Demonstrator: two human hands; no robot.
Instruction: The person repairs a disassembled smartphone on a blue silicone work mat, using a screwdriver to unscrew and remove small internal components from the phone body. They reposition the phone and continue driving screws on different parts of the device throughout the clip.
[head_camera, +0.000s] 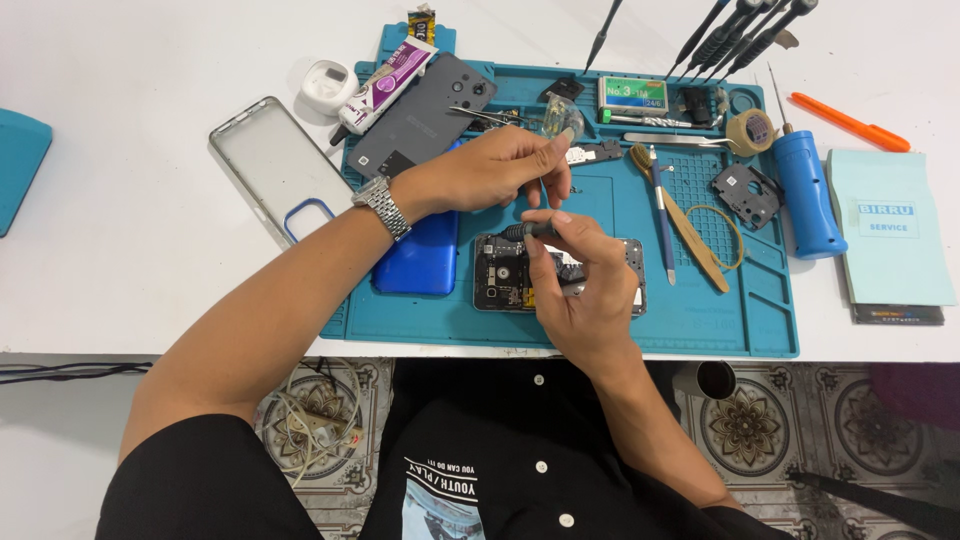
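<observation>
Spreading under everything is your white table (120, 230), and on it lies the teal work mat (760, 310), where both of your hands are busy. On the mat's left part a dark grey phone back cover (425, 120) lies tilted, with a blue phone (418, 258) below it, partly under your left forearm. A clear phone case (272, 165) rests on the table just left of the mat, and a light blue booklet (890, 225) sits to the mat's right.

At the mat's near middle lies the opened phone (505, 275), its dark insides facing up; your right hand covers much of it. Your right hand (585, 285) is clenched around a small dark screwdriver (525, 231), pinched between thumb and fingers just above the phone's top edge. Your left hand (505, 165), with a metal wristwatch (383, 206) behind it, hovers just above and behind, its fingertips pinching a small clear-handled tool (558, 122); I cannot tell what the tip touches.

A blue cylindrical tool (805, 195) stands at the mat's right edge, with an orange tool (850, 122) beyond it on the table. A blue-handled pick (660, 205) and a tan spudger (690, 225) lie side by side right of your hands, beside a rubber band (722, 235). A black bracket (745, 190) and a tape roll (750, 128) sit further back.
</observation>
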